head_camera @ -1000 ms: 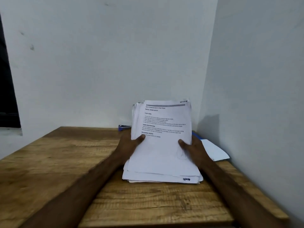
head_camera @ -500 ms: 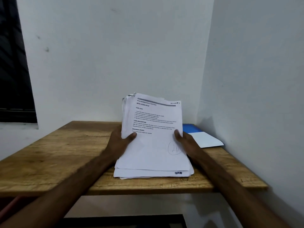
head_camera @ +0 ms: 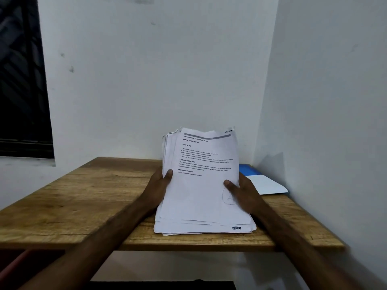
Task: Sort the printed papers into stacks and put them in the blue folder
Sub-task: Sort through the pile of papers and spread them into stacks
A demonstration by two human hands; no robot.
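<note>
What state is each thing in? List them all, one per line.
Paper stack: held at both sides, far end tilted up, edges uneven.
Left hand: grips the stack's left edge, thumb on top.
Right hand: grips the stack's right edge, thumb on top.
Blue folder: flat in the far right corner of the table, partly covered.
White sheet: lies on the folder.
</note>
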